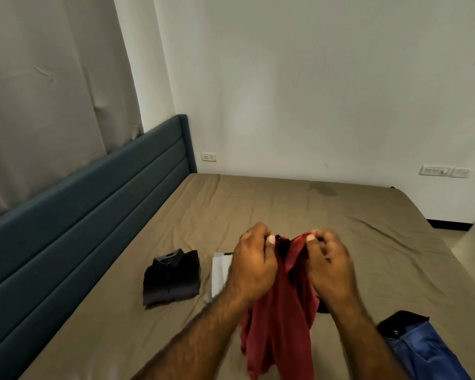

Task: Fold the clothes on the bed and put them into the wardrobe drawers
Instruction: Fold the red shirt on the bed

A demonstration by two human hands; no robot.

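While raised over the bed [176, 338], both hands' fingers [261, 237] pinch the red garment [283, 311].

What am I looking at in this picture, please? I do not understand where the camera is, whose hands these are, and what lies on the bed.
The camera sits on a person's head and looks down, so you see that person's own arms. The left hand and right hand each pinch the top of a red garment, which hangs between them. On the bed lie a folded black shirt, a white folded item partly hidden by the left hand, and blue clothing at the lower right.
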